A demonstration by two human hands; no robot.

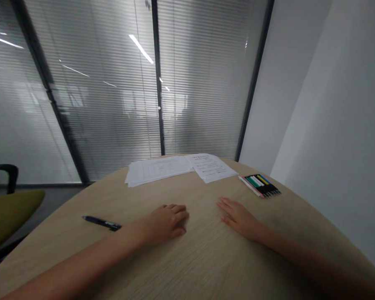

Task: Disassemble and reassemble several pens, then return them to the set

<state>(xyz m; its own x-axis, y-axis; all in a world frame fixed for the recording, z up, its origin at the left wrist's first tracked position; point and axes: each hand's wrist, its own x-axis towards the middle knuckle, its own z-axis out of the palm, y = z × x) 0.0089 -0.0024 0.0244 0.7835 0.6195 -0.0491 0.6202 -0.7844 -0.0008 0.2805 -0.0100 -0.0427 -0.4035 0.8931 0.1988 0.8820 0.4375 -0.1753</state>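
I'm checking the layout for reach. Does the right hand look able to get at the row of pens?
Probably yes: the right hand looks empty, the row of pens lies close by, and nothing visible stands between them.

Paper print illegibly small; chair cut off.

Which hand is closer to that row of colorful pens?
Right. The right hand is on the near side of the colorful pens, slightly to their left; the left hand is farther away, well to their left.
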